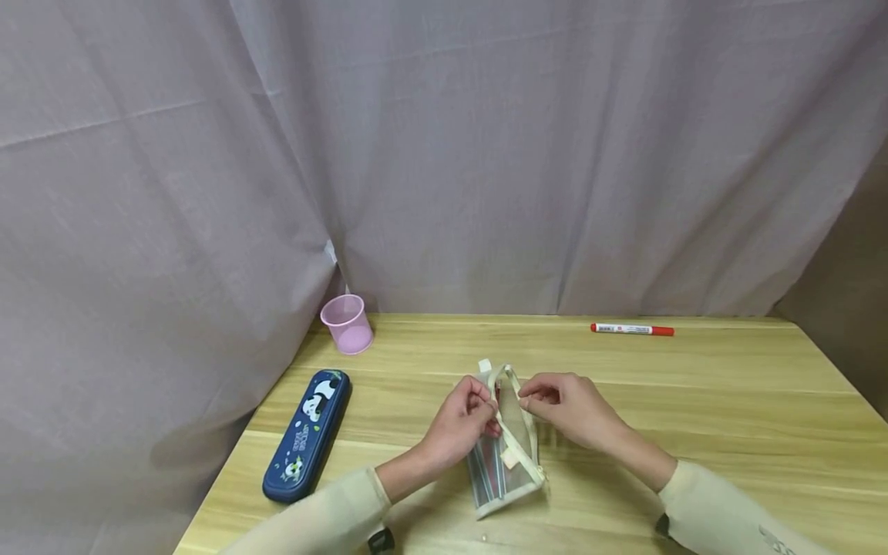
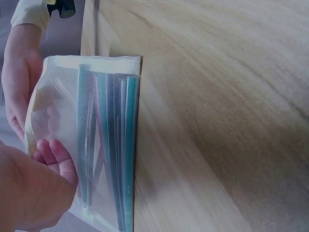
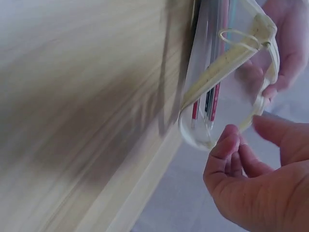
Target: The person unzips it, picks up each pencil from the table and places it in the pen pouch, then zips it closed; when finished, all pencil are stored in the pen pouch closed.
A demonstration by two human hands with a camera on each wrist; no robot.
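A translucent mesh pencil pouch with a cream zipper edge stands tilted on the table, its zipped mouth spread apart. Several pens and slim sticks show through the mesh, some with red parts. My left hand pinches the left rim of the mouth, fingertips curled against the mesh in the left wrist view. On the opposite rim, my right hand pinches the zipper edge between thumb and curled fingers. A cord loop hangs at one zipper end.
A dark blue pencil case with pandas lies on the left of the wooden table. Behind it stands a pink cup. A red and white marker lies near the back edge, before a grey curtain.
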